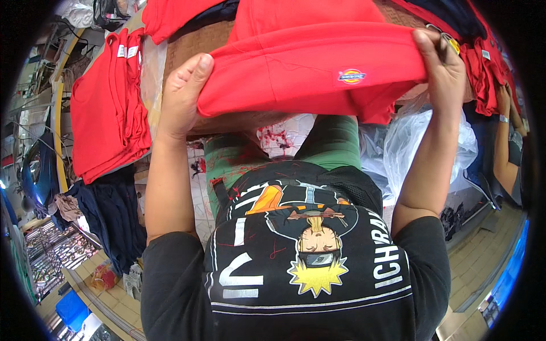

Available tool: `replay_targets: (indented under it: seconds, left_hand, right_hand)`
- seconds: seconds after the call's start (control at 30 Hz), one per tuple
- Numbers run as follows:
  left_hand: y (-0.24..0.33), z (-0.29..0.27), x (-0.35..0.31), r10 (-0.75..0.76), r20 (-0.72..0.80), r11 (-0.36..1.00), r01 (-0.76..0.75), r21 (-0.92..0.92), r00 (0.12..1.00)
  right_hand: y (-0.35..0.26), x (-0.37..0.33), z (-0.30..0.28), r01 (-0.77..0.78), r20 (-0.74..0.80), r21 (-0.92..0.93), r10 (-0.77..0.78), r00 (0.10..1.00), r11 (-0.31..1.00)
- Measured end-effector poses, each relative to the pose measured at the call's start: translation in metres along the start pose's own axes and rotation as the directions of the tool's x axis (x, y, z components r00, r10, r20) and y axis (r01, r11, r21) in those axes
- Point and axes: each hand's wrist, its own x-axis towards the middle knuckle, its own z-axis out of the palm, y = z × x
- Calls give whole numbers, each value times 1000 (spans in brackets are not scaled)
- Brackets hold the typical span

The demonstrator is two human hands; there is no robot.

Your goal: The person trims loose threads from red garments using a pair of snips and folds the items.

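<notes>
A red garment (307,62) is stretched between my two hands over my lap. A small sewn label patch (352,76) sits on its band, and thin loose threads run across the cloth beside a seam. My left hand (185,91) pinches the band's left end, thumb on top. At the right end, my right hand (446,71) grips the cloth, thumb upward. A small dark tool with a yellow part (450,43) is tucked in the same hand; it looks like thread snips, partly hidden by the fingers. The garment's far part lies on the brown work surface (200,41).
A stack of folded red garments (108,108) with tags lies at left, above dark blue cloth (108,216). Clear plastic bags (421,148) bulge at right below the surface. Another person's arm (504,142) reaches toward red garments (486,74) at far right. Thread scraps (276,136) litter the floor.
</notes>
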Motion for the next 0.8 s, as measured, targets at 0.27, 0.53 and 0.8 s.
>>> replay_targets:
  seconds: [0.27, 0.53, 0.8]
  left_hand:
    - [-27, -20, 10, 266, -198, 652, -24, 758, 943]
    - [-52, 66, 24, 327, 283, 345, -393, 852, 901]
    - [-79, 71, 30, 351, 180, 363, -311, 878, 919]
  right_hand:
    - [11, -1, 54, 96, 103, -581, -44, 994, 808]
    - [-26, -47, 108, 184, 423, -100, -125, 897, 978]
    - [10, -59, 103, -123, 463, -53, 133, 876, 991]
